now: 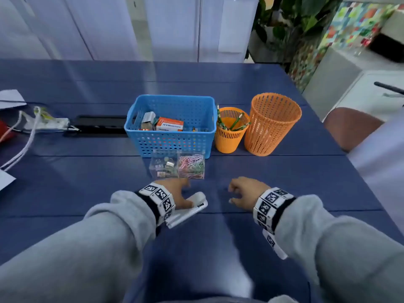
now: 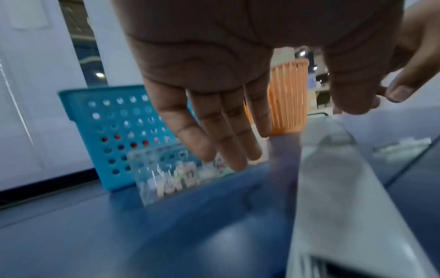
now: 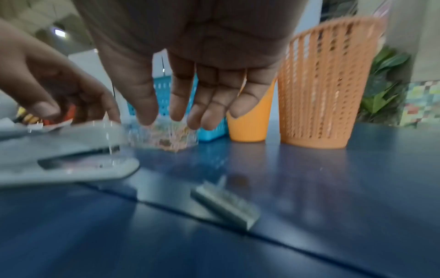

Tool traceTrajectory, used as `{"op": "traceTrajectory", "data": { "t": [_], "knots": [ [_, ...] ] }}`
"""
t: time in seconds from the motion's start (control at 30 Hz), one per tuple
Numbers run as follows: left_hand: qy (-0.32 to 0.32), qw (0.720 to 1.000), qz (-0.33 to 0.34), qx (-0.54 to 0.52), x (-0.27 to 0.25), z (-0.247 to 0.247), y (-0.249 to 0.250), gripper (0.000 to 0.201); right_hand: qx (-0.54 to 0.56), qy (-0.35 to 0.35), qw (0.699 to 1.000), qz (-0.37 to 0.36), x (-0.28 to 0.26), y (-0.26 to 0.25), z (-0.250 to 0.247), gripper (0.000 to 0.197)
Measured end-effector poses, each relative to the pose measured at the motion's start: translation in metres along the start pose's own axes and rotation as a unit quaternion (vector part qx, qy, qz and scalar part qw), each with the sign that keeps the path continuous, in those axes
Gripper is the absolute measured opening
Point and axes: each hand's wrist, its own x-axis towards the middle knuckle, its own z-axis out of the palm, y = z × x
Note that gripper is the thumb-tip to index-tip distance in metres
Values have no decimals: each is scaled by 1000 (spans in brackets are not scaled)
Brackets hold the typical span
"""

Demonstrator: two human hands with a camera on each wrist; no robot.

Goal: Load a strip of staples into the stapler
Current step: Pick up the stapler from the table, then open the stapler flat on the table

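Observation:
A white stapler [image 1: 192,207] lies on the blue table [image 1: 284,182], angled toward the far right. My left hand [image 1: 185,193] is over its rear half, thumb on its top and fingers straight; no grip shows. In the right wrist view the stapler [image 3: 71,150] lies nearly closed, with a narrow gap at its mouth. A short grey strip of staples [image 3: 226,205] lies flat on the table just right of it. My right hand [image 3: 173,116] hovers above the strip, its fingers relaxed and holding nothing. In the head view my right hand [image 1: 234,194] hides the strip.
A clear box of paper clips [image 1: 179,165] stands just beyond my hands. Behind it a blue basket [image 1: 175,141] holds an orange staple box [image 1: 169,124]. To its right are an orange pencil cup [image 1: 229,138] and a taller orange basket [image 1: 271,127]. Cables and a black power strip [image 1: 98,124] lie at left.

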Motion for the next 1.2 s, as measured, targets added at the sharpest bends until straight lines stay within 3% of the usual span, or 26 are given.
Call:
{"op": "traceTrajectory", "data": {
  "t": [0.1, 0.2, 0.43, 0.6, 0.77, 0.93, 1.2],
  "knots": [
    [-46, 999, -11, 13, 9, 13, -2, 68, 6, -48, 999, 0, 20, -10, 16, 55],
    [-52, 998, -16, 13, 14, 22, 0, 62, 5, -73, 997, -20, 37, -25, 33, 67],
    [-19, 999, 25, -31, 19, 29, 7, 31, 20, -71, 995, -64, 58, -41, 46, 46],
    [20, 998, 44, -47, 12, 13, 7, 18, -3, -59, 996, -61, 57, -35, 44, 46],
    [94, 985, 54, -134, -5, -8, -11, 20, 0, -43, 999, -21, 52, -17, 37, 46],
    [135, 973, 10, -187, -19, -12, -45, 23, -2, -37, 999, -3, 45, -16, 36, 44],
    [109, 979, -84, -154, -14, 14, -97, 17, 4, -36, 999, 9, 42, -22, 38, 41]
  ]
}}
